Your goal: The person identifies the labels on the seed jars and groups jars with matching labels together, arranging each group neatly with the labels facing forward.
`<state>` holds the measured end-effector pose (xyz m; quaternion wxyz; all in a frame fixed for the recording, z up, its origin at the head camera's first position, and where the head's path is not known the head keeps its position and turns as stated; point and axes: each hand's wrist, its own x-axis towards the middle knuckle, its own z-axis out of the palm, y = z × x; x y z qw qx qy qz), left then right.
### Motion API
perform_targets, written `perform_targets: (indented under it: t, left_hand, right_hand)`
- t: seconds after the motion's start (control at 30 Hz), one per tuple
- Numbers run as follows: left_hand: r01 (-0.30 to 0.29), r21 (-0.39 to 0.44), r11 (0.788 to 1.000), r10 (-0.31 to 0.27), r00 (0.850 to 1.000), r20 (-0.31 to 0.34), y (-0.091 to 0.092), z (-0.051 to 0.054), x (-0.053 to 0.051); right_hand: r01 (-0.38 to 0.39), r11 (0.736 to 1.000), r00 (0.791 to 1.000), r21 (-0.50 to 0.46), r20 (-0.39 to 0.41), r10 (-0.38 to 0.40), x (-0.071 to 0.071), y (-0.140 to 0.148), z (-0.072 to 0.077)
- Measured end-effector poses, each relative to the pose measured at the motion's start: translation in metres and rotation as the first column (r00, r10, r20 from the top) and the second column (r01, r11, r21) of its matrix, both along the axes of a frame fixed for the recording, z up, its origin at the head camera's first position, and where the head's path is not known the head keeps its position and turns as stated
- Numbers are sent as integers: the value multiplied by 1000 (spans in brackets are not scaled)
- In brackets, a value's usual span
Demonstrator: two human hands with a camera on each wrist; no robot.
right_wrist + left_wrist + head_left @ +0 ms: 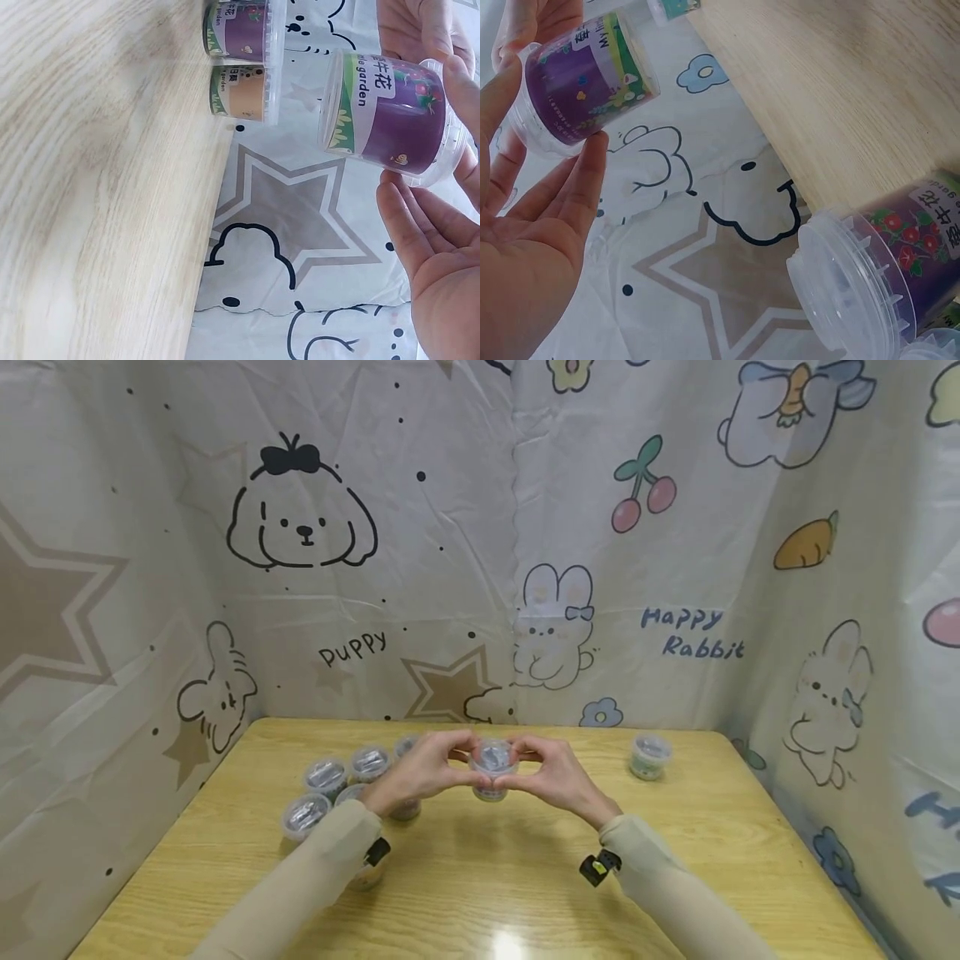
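A clear lidded cup (492, 758) is held between both hands above the middle of the table. Its purple label (585, 82) shows in the left wrist view, and the same cup (390, 112) in the right wrist view carries a purple and green label. The left hand (431, 768) (536, 240) pinches the lid rim from the left with thumb and fingers. From the right, the right hand (552, 774) (442, 262) pinches the same rim. The cup hangs upright in the head view.
Several lidded cups (306, 815) stand in a group on the left side of the table (585, 893), partly behind the left forearm. A single cup (649, 756) stands at the back right. Printed cloth (465, 568) hangs behind and at both sides.
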<state>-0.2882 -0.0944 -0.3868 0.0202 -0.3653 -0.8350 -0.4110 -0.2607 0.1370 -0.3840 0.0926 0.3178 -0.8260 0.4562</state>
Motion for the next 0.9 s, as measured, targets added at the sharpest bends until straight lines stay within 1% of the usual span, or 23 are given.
perform_targets:
  t: [0.07,0.2,0.4,0.47,0.6,0.7,0.77,0.9]
  left_hand:
    - [3,-4,1000,-3,1000,11,-1,0,1]
    - [-13,-19,1000,13,999,33,0,-1,1]
    - [-34,-24,999,35,998,54,0,-2,3]
    - [-30,-26,999,31,998,51,0,-1,2]
    - [-14,-22,1000,15,999,38,1,-2,1]
    - [-8,-17,1000,9,1000,28,2,-4,1]
    - [-2,-14,1000,2,1000,22,2,-4,1]
    - [29,9,1000,-29,999,29,4,-4,1]
  right_hand:
    - [-2,1000,1000,5,5,2,-1,0,-2]
    - [-11,1000,1000,-6,16,11,-2,0,-4]
    - [-23,1000,999,-4,31,23,0,0,-6]
    - [-28,1000,999,0,35,28,0,0,-5]
    - [-33,999,999,12,16,33,-12,4,-19]
    - [-30,999,999,21,-18,30,-23,8,-32]
    - [-25,999,999,26,-39,26,-23,8,-32]
    - [-17,999,998,33,-65,19,-22,11,-31]
